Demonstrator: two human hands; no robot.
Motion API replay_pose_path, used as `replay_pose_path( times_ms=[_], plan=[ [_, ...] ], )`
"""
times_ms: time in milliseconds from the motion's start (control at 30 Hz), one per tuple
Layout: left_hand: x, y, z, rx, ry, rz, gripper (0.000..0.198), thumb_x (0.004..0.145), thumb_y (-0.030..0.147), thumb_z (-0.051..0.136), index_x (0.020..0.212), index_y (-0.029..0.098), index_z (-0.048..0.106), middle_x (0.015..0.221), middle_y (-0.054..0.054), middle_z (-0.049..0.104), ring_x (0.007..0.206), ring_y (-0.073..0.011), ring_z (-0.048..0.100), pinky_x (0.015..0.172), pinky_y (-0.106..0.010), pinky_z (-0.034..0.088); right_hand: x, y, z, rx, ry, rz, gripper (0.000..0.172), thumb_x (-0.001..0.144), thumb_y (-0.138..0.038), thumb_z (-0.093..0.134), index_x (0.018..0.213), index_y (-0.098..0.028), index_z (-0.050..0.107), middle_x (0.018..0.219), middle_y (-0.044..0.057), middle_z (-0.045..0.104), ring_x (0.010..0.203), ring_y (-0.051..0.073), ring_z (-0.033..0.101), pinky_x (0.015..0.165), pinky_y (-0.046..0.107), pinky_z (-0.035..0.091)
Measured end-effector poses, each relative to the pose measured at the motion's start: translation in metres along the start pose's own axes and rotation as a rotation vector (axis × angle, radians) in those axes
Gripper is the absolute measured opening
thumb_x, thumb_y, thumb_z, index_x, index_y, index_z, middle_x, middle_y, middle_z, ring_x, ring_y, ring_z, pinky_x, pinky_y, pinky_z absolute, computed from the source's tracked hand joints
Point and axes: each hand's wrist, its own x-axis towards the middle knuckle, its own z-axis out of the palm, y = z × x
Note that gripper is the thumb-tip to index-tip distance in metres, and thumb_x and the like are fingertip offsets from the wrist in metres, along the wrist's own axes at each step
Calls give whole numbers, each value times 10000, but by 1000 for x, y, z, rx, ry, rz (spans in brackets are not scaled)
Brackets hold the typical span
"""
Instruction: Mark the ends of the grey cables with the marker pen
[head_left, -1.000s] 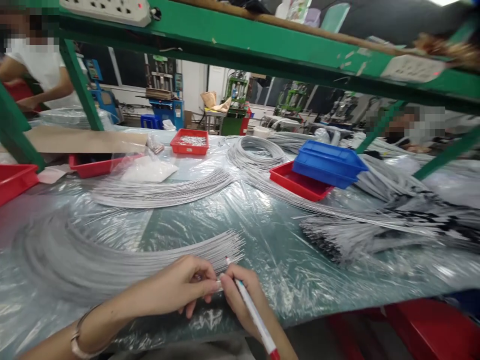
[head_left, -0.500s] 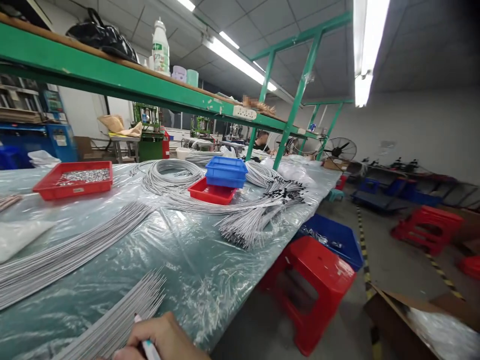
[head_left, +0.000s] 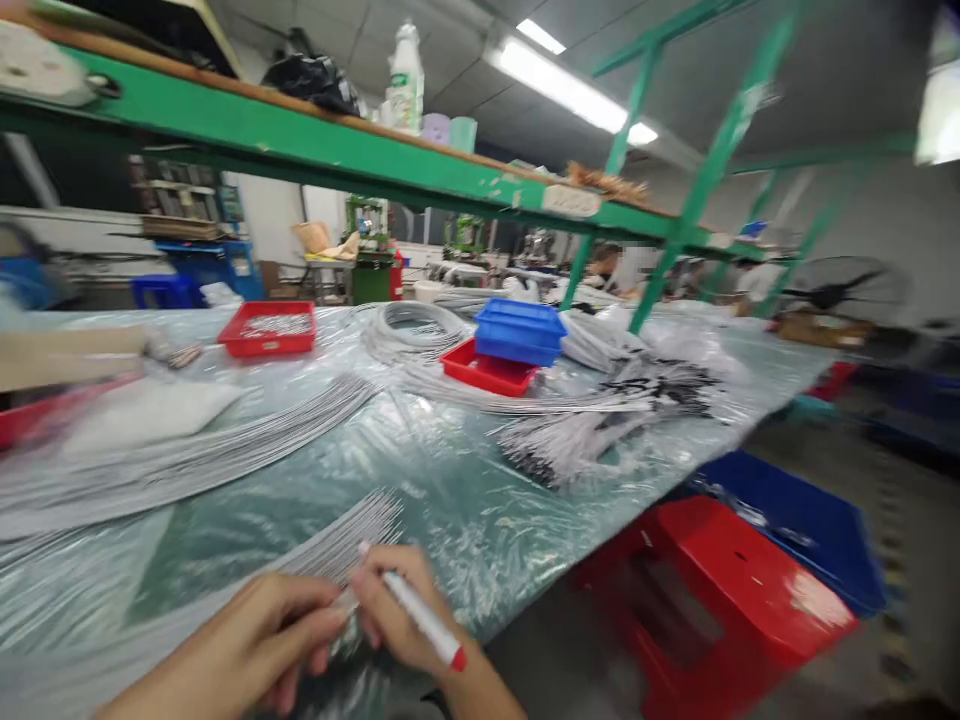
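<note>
My right hand (head_left: 409, 605) has a white marker pen (head_left: 424, 622) with a red end lying in its grip, and its fingertips meet those of my left hand. My left hand (head_left: 266, 630) is closed, thumb and fingers pinched on something small and pale that I cannot make out. Both hands are over the near edge of a bundle of thin grey cables (head_left: 345, 535), whose cut ends fan out just beyond my fingers. A second, longer bundle of cables (head_left: 255, 450) lies farther back on the left.
The plastic-covered table (head_left: 450, 500) holds a red tray of small metal parts (head_left: 268, 330), stacked blue trays (head_left: 519, 332), coiled cables (head_left: 412, 330) and black-tipped cables (head_left: 570, 430). A red stool (head_left: 720, 580) and blue bin (head_left: 795, 520) stand right of it. A green shelf crosses above.
The view has turned left, so the scene sits farther right. My left hand has come into fuller view beside my right hand, which still holds the marker, now angled with its red end toward me.
</note>
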Motion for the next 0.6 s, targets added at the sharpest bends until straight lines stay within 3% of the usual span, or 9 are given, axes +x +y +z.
replay_pose_path(
  times_ms=[67, 133, 233, 300, 400, 500, 600],
  plan=[
    [-4, 12, -5, -60, -3, 4, 478, 862, 602, 517, 808, 149, 658, 684, -9, 618, 502, -113, 567, 481, -175, 425, 2, 7, -3, 81, -8, 10, 579, 853, -729, 434, 704, -180, 538, 415, -57, 417, 358, 70, 364, 374, 173, 284],
    [-6, 21, -10, -97, 17, 17, 434, 890, 533, 522, 758, 136, 636, 651, -5, 599, 507, -114, 576, 484, -171, 429, 0, 10, -5, 104, 21, -8, 551, 903, -651, 442, 1029, -151, 635, 480, -39, 525, 410, 83, 420, 424, 178, 335],
    [-6, 28, -13, -137, 39, 26, 431, 904, 511, 506, 760, 125, 630, 676, -20, 608, 512, -115, 574, 490, -180, 444, -10, 7, -3, -79, 63, -157, 405, 975, -367, 476, 1330, -190, 554, 603, -16, 648, 497, 88, 533, 521, 180, 423],
    [-4, 31, -12, -158, 37, 30, 441, 896, 522, 509, 752, 121, 625, 676, -25, 606, 494, -107, 551, 478, -179, 431, -18, 6, 3, -251, 124, -306, 433, 958, -196, 467, 1390, -215, 502, 641, -21, 672, 518, 93, 584, 576, 189, 480],
    [-1, 31, -6, -174, 33, 22, 471, 872, 560, 525, 696, 128, 593, 632, -14, 579, 459, -94, 507, 451, -175, 390, -29, 14, 13, -452, 236, -419, 562, 925, -105, 467, 1468, -218, 381, 706, -8, 691, 567, 123, 637, 636, 236, 546],
    [0, 23, 1, -112, 43, -35, 537, 817, 661, 526, 689, 142, 570, 592, -1, 545, 450, -102, 490, 451, -186, 378, -37, 37, 22, -633, 305, -402, 605, 913, -156, 518, 1490, -217, 345, 774, 39, 708, 638, 175, 674, 663, 287, 584],
    [4, 9, 4, -50, 49, -85, 641, 749, 797, 452, 677, 170, 565, 553, 17, 511, 421, -106, 453, 415, -198, 346, -36, 67, 34, -765, 427, -349, 544, 879, -259, 583, 1413, -209, 489, 777, 75, 711, 698, 219, 690, 686, 294, 596]
  ],
)
